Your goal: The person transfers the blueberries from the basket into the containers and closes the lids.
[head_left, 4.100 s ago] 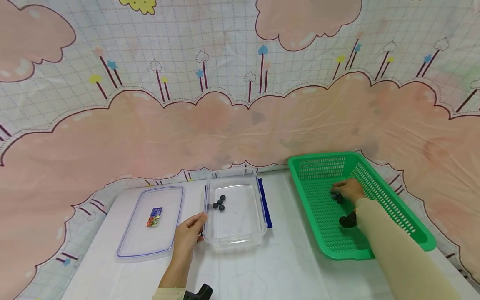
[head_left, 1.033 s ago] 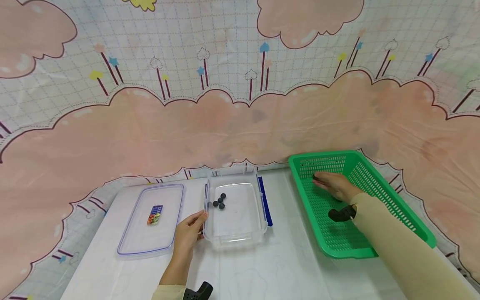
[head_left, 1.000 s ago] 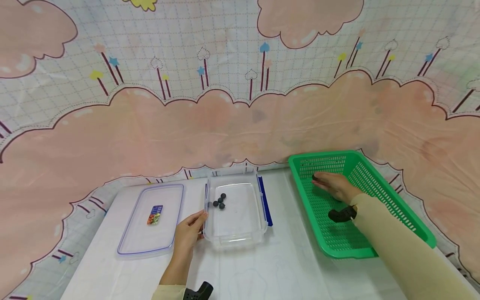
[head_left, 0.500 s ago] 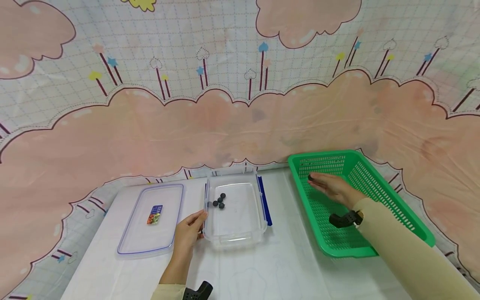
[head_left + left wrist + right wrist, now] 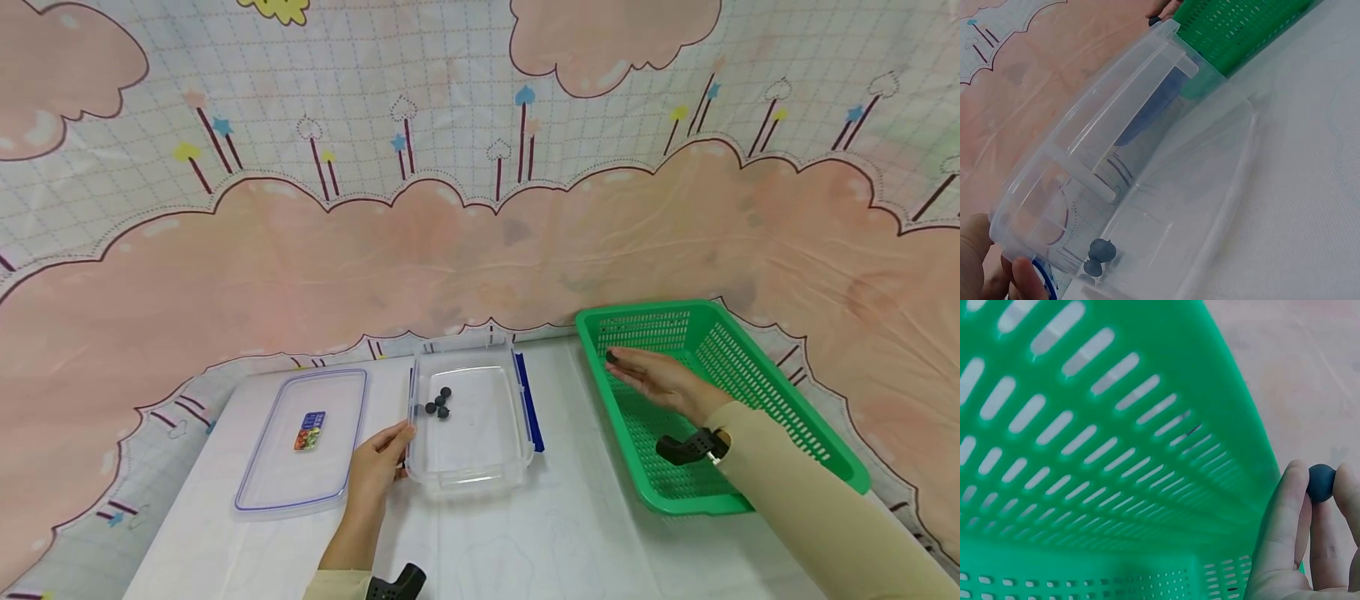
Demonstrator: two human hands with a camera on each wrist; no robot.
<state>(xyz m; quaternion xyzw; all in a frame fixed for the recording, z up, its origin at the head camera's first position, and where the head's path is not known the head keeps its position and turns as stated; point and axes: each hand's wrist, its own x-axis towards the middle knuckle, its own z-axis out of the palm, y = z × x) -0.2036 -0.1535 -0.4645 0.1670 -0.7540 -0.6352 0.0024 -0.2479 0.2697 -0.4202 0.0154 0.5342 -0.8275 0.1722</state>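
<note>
Between thumb and fingertips my right hand pinches one dark blueberry, over the left part of the green plastic basket. My left hand grips the left wall of a clear plastic container, thumb on the outside near the rim. Several blueberries lie together on the container's floor toward its left side; in the left wrist view some of these blueberries show close to the gripped wall. Part of the basket floor is hidden by my right hand and sleeve.
A clear lid with a blue seal lies left of the container, bearing a small colourful label. Blue latch flaps hang at the container's sides. A patterned cloth rises behind the white table.
My right hand has taken a blueberry from the basket and moved left and up with it, toward the basket's left rim. The left hand stays at the container wall.
</note>
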